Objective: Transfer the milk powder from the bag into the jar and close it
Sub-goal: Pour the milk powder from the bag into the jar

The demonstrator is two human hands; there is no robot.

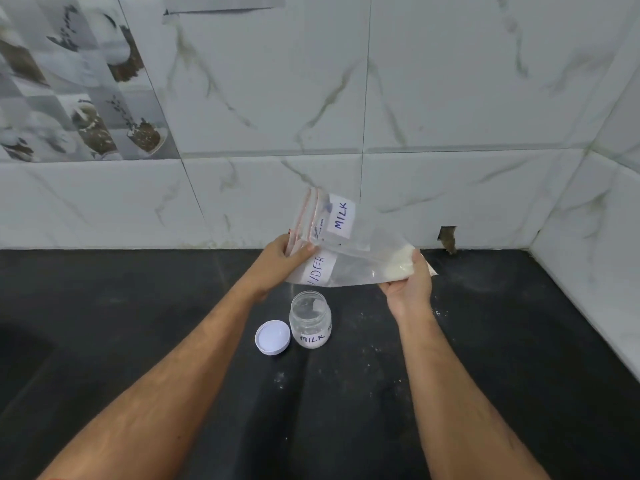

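Note:
A clear zip bag (349, 251) labelled "MILK" hangs sideways in the air above the counter. White powder sits in its right end. My left hand (284, 261) grips the zip end on the left, and my right hand (410, 285) holds the powder end from below. Directly under the bag stands a small clear jar (310, 320) with a "MILK" label, open, with some white powder at its bottom. Its white lid (272, 337) lies flat on the counter just left of the jar.
The black counter (485, 358) has specks of spilled powder around and right of the jar. Marble-look tiled walls (433, 98) close the back and right side. A small hole (447, 237) shows in the wall base at the right.

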